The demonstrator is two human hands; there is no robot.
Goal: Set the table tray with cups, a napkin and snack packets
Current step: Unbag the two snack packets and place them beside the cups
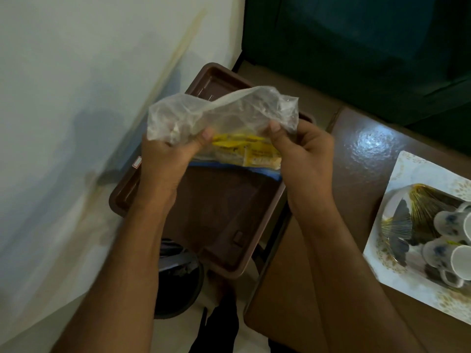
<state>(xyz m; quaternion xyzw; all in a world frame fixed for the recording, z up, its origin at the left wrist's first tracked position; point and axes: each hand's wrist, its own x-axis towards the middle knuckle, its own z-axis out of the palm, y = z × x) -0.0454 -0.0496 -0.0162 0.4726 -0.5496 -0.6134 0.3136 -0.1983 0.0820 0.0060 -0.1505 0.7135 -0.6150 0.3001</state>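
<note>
A clear plastic bag (229, 113) with yellow snack packets (247, 149) inside is held up over the brown table tray (221, 215). My left hand (165, 154) pinches its left side and my right hand (303, 154) pinches its right side. The bag has a blue strip along its lower edge. White cups with blue flowers (451, 238) lie on a patterned white serving tray (407, 174) at the right, beside a gold and grey fanned object (418, 207).
A glossy brown table (356, 159) carries the white tray. A pale wall (76, 98) runs along the left. A dark green seat (356, 47) is at the back. A dark round bin (178, 281) sits on the floor under the brown tray.
</note>
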